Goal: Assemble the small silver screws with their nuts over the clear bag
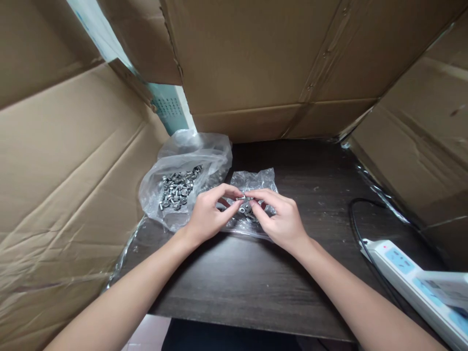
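Near the middle of the view, my left hand [211, 210] pinches a small metal screw [243, 197] between thumb and fingertips. My right hand [280, 217] meets it from the other side, its thumb and fingers closed on the screw's right end, where a small part is too tiny to make out. Just under the fingertips lies a small clear plastic bag [252, 179] with metal pieces in it, partly hidden by both hands. To the left, a larger open plastic bag [215, 146] holds a pile of metal screws [179, 187].
The dark wooden table [234, 282] has cardboard walls [256, 53] at the back and both sides. A white power strip [413, 278] with a red light lies at the right, beside a black cable [351, 214].
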Tool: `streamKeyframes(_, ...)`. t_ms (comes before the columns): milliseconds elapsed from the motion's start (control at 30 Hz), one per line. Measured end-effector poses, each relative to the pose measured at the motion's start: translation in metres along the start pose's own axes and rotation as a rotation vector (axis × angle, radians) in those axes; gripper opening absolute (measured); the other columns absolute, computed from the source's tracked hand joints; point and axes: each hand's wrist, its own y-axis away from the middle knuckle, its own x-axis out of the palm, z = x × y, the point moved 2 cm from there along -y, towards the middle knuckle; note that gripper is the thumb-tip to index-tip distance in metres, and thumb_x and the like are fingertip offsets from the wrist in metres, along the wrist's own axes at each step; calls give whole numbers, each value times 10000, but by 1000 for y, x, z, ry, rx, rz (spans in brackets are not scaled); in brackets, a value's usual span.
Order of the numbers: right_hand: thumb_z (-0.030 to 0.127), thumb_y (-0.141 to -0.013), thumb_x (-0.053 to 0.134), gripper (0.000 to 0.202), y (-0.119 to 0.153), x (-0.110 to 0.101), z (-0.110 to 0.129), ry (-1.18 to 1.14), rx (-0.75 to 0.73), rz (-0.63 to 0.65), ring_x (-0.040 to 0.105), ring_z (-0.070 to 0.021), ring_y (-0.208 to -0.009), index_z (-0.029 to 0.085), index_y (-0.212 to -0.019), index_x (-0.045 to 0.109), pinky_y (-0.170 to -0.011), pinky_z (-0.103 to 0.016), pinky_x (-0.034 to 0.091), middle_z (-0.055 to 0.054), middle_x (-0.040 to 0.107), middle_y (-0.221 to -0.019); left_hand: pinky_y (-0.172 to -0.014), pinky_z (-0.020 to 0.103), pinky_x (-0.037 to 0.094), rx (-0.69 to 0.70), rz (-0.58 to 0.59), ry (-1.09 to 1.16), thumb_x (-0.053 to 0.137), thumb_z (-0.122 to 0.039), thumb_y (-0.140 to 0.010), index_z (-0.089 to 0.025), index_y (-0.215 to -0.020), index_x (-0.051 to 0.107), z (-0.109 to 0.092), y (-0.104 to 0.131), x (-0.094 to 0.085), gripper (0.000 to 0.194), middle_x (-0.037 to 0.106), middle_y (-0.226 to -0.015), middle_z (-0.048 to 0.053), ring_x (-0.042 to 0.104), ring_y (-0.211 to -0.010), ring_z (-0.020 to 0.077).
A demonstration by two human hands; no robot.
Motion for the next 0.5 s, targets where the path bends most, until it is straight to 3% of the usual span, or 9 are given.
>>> streamKeyframes(267,132,-927,565,222,0,0,-1,3,26,-14,719,-178,-821,228,-1033,735,-703,-314,585,-40,767,-975,-650,210,590,-98,9,51,688,-222,-891,-165,-959,695,0,1,3,89,743,-899,34,705,-767,126)
streamKeyframes(500,192,-943,572,174,-1,-2,-2,28,50,16,710,-183,-795,217,-1030,721,-712,-322,573,-45,768,-959,-650,216,589,-61,32,29,667,-230,-906,-163,-967,679,0,2,5,92,740,-907,41,706,-784,135)
